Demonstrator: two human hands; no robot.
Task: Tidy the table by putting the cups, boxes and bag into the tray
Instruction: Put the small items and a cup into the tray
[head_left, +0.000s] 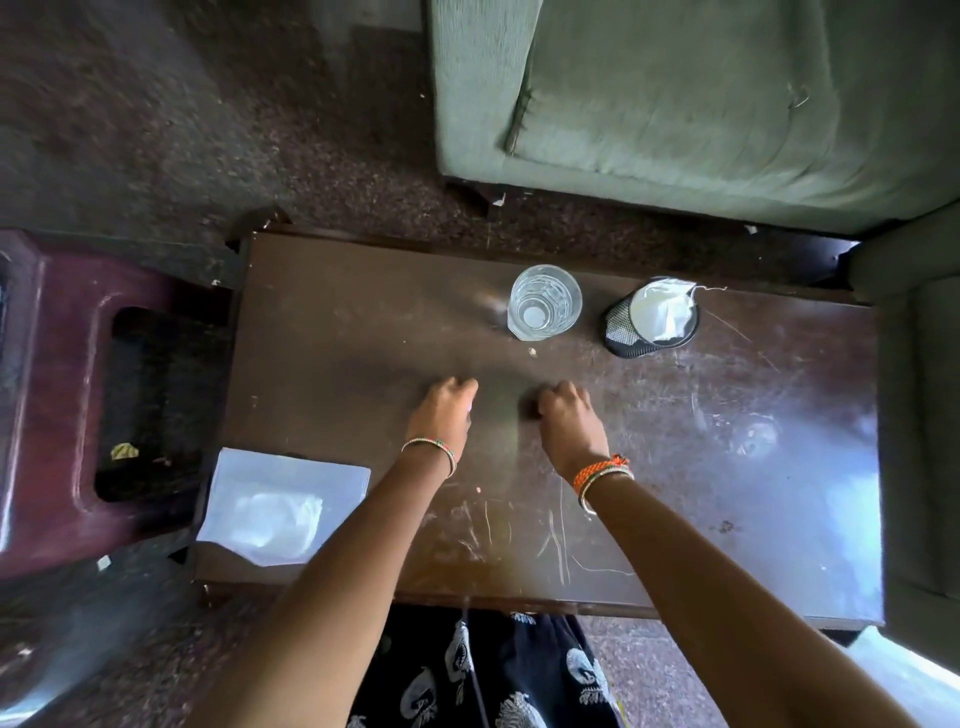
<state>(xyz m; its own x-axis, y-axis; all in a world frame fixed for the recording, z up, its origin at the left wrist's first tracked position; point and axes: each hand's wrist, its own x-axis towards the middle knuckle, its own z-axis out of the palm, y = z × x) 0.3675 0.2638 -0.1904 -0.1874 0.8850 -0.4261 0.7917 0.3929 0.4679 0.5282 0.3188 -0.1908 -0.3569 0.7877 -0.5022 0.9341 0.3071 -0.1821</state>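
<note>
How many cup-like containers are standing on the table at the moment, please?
2. A clear glass stands near the table's far edge, and a black mesh cup holding white material stands just to its right. None seems hidden.

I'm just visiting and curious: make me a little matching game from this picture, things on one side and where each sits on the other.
Things:
1. clear glass
2. black mesh cup
3. white bag
4. maroon plastic stool

Places:
A. on the floor, left of the table
B. near left corner of the table
C. far edge of the table, stuffed with white paper
D. far side of the table, just left of the mesh cup

Pairs: 1-D, 2-C, 3-B, 4-A
</note>
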